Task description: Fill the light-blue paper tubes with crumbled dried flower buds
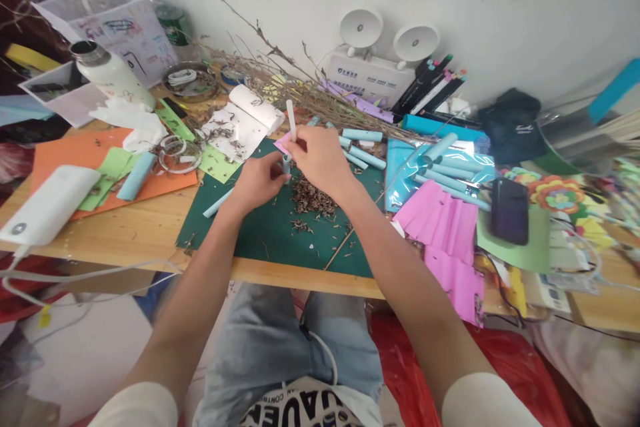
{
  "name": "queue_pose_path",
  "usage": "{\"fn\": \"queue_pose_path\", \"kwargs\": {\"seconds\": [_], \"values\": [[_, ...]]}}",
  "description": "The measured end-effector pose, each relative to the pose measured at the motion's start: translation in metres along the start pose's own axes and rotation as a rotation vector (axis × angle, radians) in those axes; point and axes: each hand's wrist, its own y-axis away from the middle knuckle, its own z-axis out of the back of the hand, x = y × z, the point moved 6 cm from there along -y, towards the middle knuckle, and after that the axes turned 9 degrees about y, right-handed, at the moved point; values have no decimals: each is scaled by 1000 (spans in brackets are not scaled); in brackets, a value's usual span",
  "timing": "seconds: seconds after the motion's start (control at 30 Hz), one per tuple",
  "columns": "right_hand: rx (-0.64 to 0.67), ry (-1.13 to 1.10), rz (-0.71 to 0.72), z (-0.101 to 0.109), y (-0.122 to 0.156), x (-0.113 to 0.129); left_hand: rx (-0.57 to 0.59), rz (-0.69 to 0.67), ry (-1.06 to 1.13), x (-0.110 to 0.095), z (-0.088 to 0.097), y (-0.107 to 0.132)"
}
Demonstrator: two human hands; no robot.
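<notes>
My left hand (260,181) pinches a small upright light-blue paper tube (286,163) over the dark green mat (270,240). Close beside it, the fingers of my right hand (323,155) are closed on a thin white stick (291,113), which points upward. A scrap of pink paper (283,143) shows at the same fingertips, by the tube's top. Below my right hand lies a heap of dry brown plant bits (313,199). Another blue paper tube (218,203) rests on the mat near my left wrist.
More blue tubes (367,157) lie right of the heap, some on a blue plastic packet (397,192). Folded pink paper (445,227) and a dark phone (509,211) are further right. Dry twigs (270,53) stretch behind. A white bottle (113,73) and power bank (47,203) stand left.
</notes>
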Motion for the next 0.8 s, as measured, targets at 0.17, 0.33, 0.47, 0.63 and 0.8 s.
{"fn": "queue_pose_path", "kwargs": {"seconds": [0.17, 0.33, 0.47, 0.63, 0.8], "values": [[39, 4, 16, -8, 0, 0, 28, -20, -20, 7, 0, -1], [0, 6, 27, -8, 2, 1, 7, -11, 45, 12, -3, -1], [-36, 3, 8, -9, 3, -3, -3, 0, 72, 14, -4, -1], [-50, 19, -16, -10, 3, -5, 3, 3, 87, 17, -7, -1], [-38, 3, -23, -9, 0, -2, 1, 4, 69, 16, -6, -1]]}}
